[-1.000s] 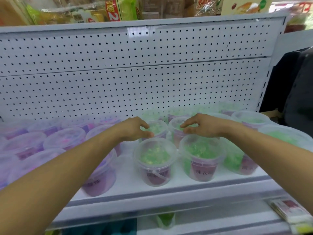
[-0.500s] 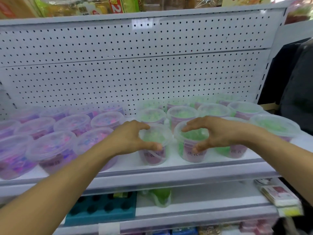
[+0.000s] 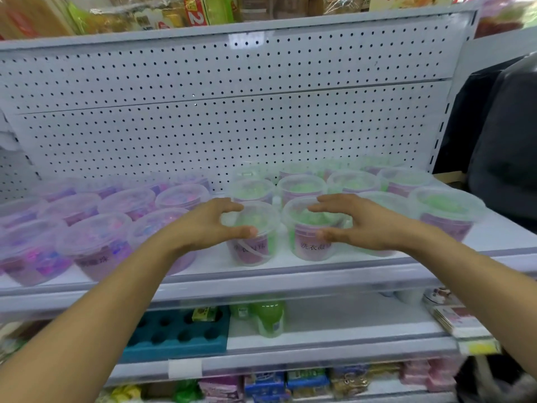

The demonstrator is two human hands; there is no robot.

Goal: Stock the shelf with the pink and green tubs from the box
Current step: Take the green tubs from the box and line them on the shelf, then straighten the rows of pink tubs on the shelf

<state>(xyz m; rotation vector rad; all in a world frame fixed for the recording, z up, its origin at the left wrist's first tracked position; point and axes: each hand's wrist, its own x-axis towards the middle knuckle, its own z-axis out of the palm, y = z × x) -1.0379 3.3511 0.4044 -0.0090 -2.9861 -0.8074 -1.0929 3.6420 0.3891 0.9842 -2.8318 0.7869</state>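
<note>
Two clear green tubs with pink labels stand side by side at the front of the white shelf. My left hand curls round the left one, thumb on its wall and fingers over the lid rim. My right hand cups the right green tub the same way. Several more green tubs stand behind and to the right. Several pink tubs fill the shelf's left half. No box is in view.
A perforated white back panel rises behind the tubs, with packaged goods on the shelf above. Below are a teal tray with round holes, a green bottle and flat packets. Something dark hangs at the right.
The view has pulled back and dropped, showing lower shelves. Both hands came from the tubs behind forward to the two front green tubs, cupped round them.
</note>
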